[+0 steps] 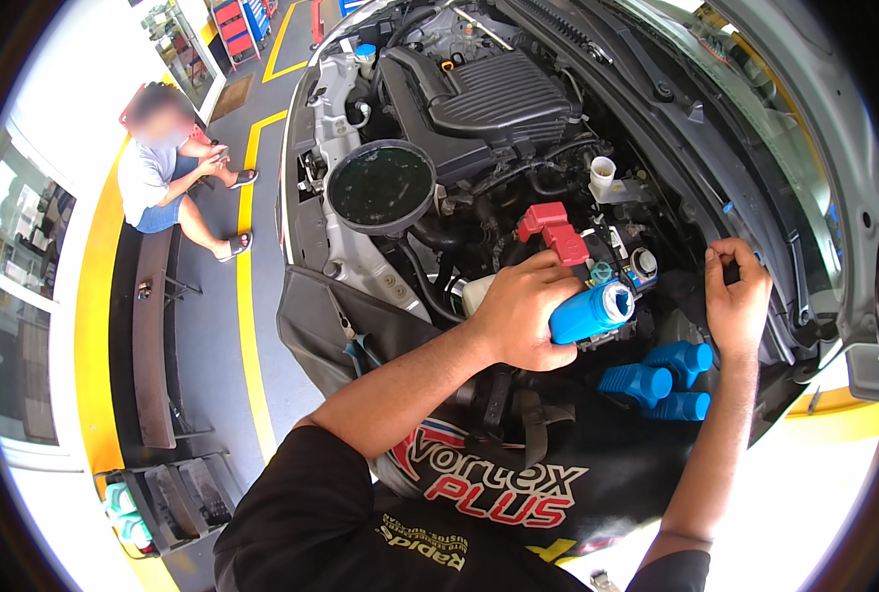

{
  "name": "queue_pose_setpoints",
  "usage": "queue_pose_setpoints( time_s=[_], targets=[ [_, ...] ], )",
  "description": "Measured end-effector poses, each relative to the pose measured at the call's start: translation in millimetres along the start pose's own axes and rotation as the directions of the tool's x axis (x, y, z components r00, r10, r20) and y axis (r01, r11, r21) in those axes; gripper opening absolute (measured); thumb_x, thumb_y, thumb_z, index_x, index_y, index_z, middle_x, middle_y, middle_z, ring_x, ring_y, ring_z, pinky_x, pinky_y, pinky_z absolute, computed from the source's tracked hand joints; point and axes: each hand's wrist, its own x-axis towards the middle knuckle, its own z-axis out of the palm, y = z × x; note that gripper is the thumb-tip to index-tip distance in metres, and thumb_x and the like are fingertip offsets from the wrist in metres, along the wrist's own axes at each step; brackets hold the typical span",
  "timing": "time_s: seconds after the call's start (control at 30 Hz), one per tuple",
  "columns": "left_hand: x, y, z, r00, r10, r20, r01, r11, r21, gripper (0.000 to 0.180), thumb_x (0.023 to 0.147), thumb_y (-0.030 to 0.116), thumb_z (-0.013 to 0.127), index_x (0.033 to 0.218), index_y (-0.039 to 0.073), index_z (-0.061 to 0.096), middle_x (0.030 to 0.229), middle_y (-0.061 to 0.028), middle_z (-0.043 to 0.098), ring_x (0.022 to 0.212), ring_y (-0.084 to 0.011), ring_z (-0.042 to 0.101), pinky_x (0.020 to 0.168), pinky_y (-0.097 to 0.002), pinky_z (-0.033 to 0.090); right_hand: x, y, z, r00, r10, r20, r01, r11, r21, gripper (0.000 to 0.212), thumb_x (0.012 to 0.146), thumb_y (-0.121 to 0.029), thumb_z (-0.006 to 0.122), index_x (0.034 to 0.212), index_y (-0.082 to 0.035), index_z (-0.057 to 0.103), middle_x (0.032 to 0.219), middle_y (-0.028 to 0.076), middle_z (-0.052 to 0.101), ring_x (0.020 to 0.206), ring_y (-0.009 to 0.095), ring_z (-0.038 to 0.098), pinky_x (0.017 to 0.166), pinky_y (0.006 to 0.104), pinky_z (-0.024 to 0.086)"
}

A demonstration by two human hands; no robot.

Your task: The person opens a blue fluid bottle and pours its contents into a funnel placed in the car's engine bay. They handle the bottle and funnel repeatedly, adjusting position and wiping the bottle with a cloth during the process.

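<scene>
Head view shows me my left hand (520, 311) with fingers clenched round a blue bottle (589, 311) lying level over the engine bay (518, 118), open mouth pointing right toward my right hand (737, 296), whose fingers grip the bay's dark edge.

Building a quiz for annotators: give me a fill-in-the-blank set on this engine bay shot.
1. The left hand holds a small bottle coloured ____.
2. The right hand rests at the ____ side of the engine bay.
3. Three more blue bottles lie on the black ____ draped over the car's front.
4. A large round black ____ stands in the engine, left of the red battery cover.

Missing words: blue; right; cover; funnel
</scene>
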Motion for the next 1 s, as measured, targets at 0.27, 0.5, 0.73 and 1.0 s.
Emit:
queue_pose_setpoints(
  time_s=[0.27,0.5,0.73,1.0],
  targets=[
    [-0.4,-0.9,0.1,1.0,0.004,0.016,-0.004,1.0,-0.015,0.056,0.055,0.028,0.084,0.105,0.004,0.075,0.101,-0.0125,0.075,0.092,-0.0367,0.069,0.079,-0.0464,0.06,-1.2,-0.6,1.8,1.0,-0.009,0.0,0.009,1.0,-0.014,0.008,0.098,-0.006,0.074,0.104,-0.001,0.076,0.085,0.015,0.075,0.079,0.027,0.075,0.078,0.0382,0.058],
    [-0.1,-0.6,0.4,1.0,0.019,0.011,-0.019,1.0,-0.004,0.057,0.055,0.028,0.084,0.106,0.004,0.075,0.101,-0.0126,0.076,0.093,-0.0363,0.069,0.08,-0.0459,0.061,-1.6,-2.5,3.3,1.0,-0.006,0.019,0.006,1.0,-0.015,0.006,0.097,-0.006,0.074,0.102,-0.001,0.075,0.085,0.015,0.076,0.079,0.028,0.076,0.076,0.0392,0.058],
    [-0.1,-0.6,0.6,1.0,0.006,0.028,-0.006,1.0,-0.004,0.057,0.055,0.028,0.084,0.106,0.003,0.075,0.102,-0.013,0.076,0.094,-0.0365,0.07,0.081,-0.046,0.061,-1.9,-1.3,4.9,1.0,-0.015,0.027,0.016,1.0,-0.017,0.006,0.097,-0.007,0.075,0.1,-0.002,0.075,0.084,0.014,0.076,0.079,0.03,0.076,0.075,0.04,0.057],
    [-0.8,-0.1,0.8,1.0,0.007,0.018,-0.007,1.0,-0.021,0.056,0.055,0.028,0.083,0.105,0.003,0.075,0.101,-0.0129,0.076,0.094,-0.0368,0.069,0.08,-0.0459,0.061,-3.4,-4.3,5.2,0.999,-0.013,0.03,0.013,1.0,-0.027,0.007,0.096,-0.008,0.076,0.101,-0.003,0.075,0.084,0.014,0.076,0.08,0.032,0.077,0.075,0.041,0.057]
  ],
)
